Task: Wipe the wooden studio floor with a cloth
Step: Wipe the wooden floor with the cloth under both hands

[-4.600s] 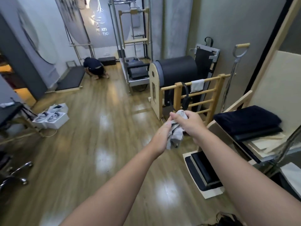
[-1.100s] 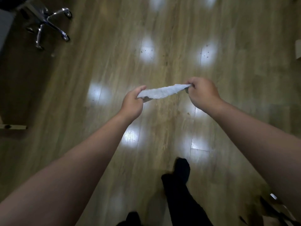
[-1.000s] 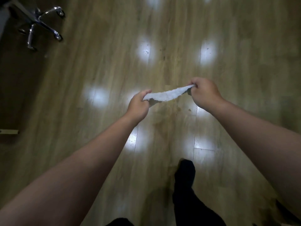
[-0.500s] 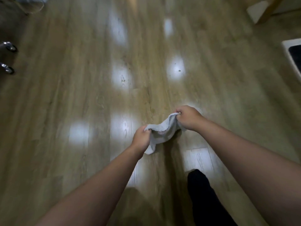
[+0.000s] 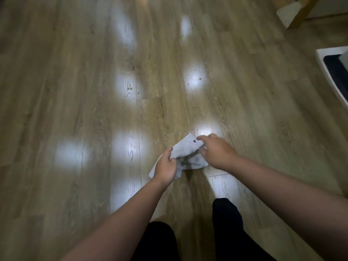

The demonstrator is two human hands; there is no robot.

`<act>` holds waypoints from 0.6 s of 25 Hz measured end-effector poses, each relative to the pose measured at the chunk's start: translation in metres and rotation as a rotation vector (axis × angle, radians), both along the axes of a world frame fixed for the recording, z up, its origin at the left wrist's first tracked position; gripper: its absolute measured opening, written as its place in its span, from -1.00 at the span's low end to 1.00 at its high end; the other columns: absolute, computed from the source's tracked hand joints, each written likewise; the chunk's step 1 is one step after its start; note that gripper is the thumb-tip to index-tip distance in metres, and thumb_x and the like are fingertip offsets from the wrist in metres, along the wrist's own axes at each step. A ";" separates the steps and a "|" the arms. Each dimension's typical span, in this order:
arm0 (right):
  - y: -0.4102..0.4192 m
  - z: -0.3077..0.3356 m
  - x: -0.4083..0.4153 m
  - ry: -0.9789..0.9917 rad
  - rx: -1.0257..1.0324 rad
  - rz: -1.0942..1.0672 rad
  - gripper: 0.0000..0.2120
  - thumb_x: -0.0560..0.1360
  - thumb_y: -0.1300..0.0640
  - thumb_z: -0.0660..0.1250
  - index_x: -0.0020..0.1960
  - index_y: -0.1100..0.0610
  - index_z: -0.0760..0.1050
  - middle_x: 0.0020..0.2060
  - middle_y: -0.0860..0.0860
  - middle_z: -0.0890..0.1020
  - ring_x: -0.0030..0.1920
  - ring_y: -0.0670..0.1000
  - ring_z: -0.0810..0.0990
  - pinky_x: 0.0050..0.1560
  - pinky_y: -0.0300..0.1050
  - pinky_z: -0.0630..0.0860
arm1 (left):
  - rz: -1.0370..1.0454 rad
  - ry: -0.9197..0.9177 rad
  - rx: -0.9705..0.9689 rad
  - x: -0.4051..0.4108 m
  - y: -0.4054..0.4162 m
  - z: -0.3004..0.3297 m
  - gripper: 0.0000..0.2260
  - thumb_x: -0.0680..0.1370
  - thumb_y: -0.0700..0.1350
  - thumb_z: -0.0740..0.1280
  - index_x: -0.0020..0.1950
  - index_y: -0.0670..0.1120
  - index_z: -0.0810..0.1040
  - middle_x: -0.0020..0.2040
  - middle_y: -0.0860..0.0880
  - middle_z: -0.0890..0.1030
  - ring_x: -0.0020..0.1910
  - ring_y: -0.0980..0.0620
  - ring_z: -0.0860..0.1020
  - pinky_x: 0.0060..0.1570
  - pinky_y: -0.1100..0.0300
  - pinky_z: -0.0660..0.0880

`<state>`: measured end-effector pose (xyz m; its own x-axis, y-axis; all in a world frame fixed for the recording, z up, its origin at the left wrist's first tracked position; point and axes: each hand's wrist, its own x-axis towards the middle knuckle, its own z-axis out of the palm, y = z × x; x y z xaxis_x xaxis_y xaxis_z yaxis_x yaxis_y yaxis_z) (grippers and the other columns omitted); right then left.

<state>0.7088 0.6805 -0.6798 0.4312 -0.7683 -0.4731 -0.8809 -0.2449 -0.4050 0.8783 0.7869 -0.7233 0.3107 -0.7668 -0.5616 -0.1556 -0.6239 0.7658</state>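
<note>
Where ceiling lights glare off the wooden floor (image 5: 79,113), pale cloth (image 5: 185,156) held at lower centre, left hand (image 5: 166,167) pinching its near edge, right hand (image 5: 216,152) gripping its far corner, both arms outstretched, dark-clad legs (image 5: 228,230) below.

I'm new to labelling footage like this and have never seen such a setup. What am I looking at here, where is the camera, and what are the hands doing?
There is no machine: a person wears one wide-angle camera on the head, looking down at their own bare arms. The left hand and right hand each have a grip on a crumpled pale grey cloth, held between them above the glossy wooden plank floor. The bright patches are reflected lights, and small specks of dirt show in them. The dark shapes below are the person's black-clad legs. A white-edged dark mat lies at right.
</note>
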 end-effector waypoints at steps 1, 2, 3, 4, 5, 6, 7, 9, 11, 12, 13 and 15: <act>0.004 -0.012 -0.002 0.004 0.025 0.039 -0.53 0.67 0.06 0.21 0.57 -0.08 0.33 0.39 0.07 0.47 0.32 0.15 0.49 0.27 0.07 0.51 | -0.047 -0.056 -0.017 -0.001 0.002 -0.011 -0.58 0.72 -0.16 0.16 0.60 -0.04 0.34 0.48 -0.04 0.50 0.43 -0.04 0.48 0.35 0.01 0.50; 0.008 -0.027 -0.003 0.024 0.058 0.087 -0.51 0.68 0.05 0.21 0.60 -0.08 0.30 0.46 0.07 0.42 0.39 0.16 0.45 0.32 0.05 0.47 | -0.094 -0.130 -0.033 -0.004 0.005 -0.025 -0.53 0.71 -0.16 0.19 0.64 -0.04 0.28 0.55 -0.05 0.42 0.50 -0.06 0.41 0.42 -0.01 0.44; 0.014 -0.041 -0.004 0.049 0.097 0.132 -0.48 0.69 0.04 0.20 0.63 -0.08 0.25 0.55 0.06 0.35 0.49 0.17 0.38 0.38 0.04 0.41 | -0.152 -0.219 -0.044 -0.006 0.010 -0.039 -0.50 0.71 -0.13 0.20 0.66 -0.02 0.22 0.61 -0.05 0.33 0.57 -0.06 0.32 0.48 -0.03 0.37; 0.020 -0.055 -0.004 0.069 0.141 0.173 -0.45 0.70 0.03 0.20 0.66 -0.08 0.18 0.62 0.06 0.25 0.58 0.18 0.26 0.45 0.07 0.35 | -0.228 -0.316 -0.034 -0.008 0.017 -0.054 -0.46 0.72 -0.08 0.20 0.69 0.04 0.14 0.66 -0.04 0.22 0.63 -0.08 0.19 0.53 -0.07 0.31; 0.025 -0.068 -0.003 0.082 0.183 0.202 -0.42 0.70 0.02 0.19 0.68 -0.10 0.10 0.67 0.07 0.14 0.64 0.18 0.13 0.52 0.11 0.28 | -0.318 -0.416 0.005 -0.011 0.024 -0.067 -0.43 0.73 0.00 0.17 0.70 0.12 0.03 0.70 -0.03 0.07 0.67 -0.09 0.04 0.57 -0.11 0.23; 0.027 -0.079 -0.002 0.089 0.213 0.218 -0.39 0.71 0.00 0.17 0.69 -0.13 0.02 0.69 0.07 0.03 0.67 0.20 0.01 0.57 0.17 0.22 | -0.402 -0.511 0.050 -0.014 0.029 -0.079 -0.41 0.74 0.07 0.12 0.70 0.18 -0.10 0.71 -0.02 -0.08 0.68 -0.10 -0.12 0.60 -0.15 0.15; 0.027 -0.090 0.001 0.101 0.226 0.236 -0.37 0.71 -0.02 0.15 0.69 -0.16 -0.06 0.70 0.07 -0.07 0.68 0.22 -0.10 0.60 0.22 0.14 | -0.462 -0.587 0.081 -0.016 0.032 -0.089 -0.39 0.74 0.13 0.08 0.68 0.23 -0.21 0.70 -0.01 -0.20 0.66 -0.11 -0.24 0.62 -0.17 0.06; 0.026 -0.110 0.008 0.140 0.177 0.320 -0.35 0.72 -0.08 0.09 0.69 -0.19 -0.20 0.69 0.08 -0.23 0.66 0.24 -0.27 0.65 0.24 -0.03 | -0.481 -0.681 0.099 -0.020 0.032 -0.105 -0.39 0.73 0.20 0.00 0.64 0.26 -0.34 0.67 -0.01 -0.33 0.63 -0.12 -0.37 0.63 -0.18 -0.11; 0.025 -0.125 0.009 0.163 0.057 0.409 -0.36 0.73 -0.16 -0.01 0.68 -0.17 -0.28 0.67 0.11 -0.30 0.64 0.27 -0.35 0.65 0.24 -0.15 | -0.464 -0.714 0.110 -0.022 0.028 -0.115 -0.41 0.72 0.22 -0.05 0.64 0.26 -0.34 0.66 -0.02 -0.35 0.62 -0.13 -0.39 0.61 -0.18 -0.19; 0.023 -0.132 0.009 0.159 -0.006 0.423 -0.36 0.72 -0.20 -0.05 0.68 -0.15 -0.28 0.66 0.11 -0.31 0.63 0.27 -0.36 0.64 0.26 -0.16 | -0.455 -0.733 0.112 -0.022 0.023 -0.120 -0.42 0.72 0.22 -0.06 0.64 0.26 -0.32 0.67 -0.02 -0.35 0.63 -0.12 -0.39 0.61 -0.19 -0.21; 0.022 -0.140 0.008 0.153 -0.064 0.419 -0.36 0.71 -0.23 -0.08 0.69 -0.14 -0.26 0.67 0.11 -0.29 0.63 0.26 -0.36 0.64 0.29 -0.15 | -0.456 -0.761 0.111 -0.020 0.019 -0.124 -0.42 0.71 0.22 -0.05 0.65 0.26 -0.29 0.68 -0.01 -0.33 0.64 -0.12 -0.37 0.61 -0.20 -0.21; 0.017 -0.153 0.008 0.143 -0.148 0.373 -0.34 0.69 -0.27 -0.06 0.70 -0.13 -0.19 0.68 0.09 -0.22 0.65 0.23 -0.31 0.62 0.34 -0.13 | -0.462 -0.802 0.096 -0.017 0.008 -0.133 -0.42 0.71 0.19 -0.01 0.67 0.25 -0.22 0.70 -0.02 -0.25 0.66 -0.12 -0.31 0.61 -0.21 -0.19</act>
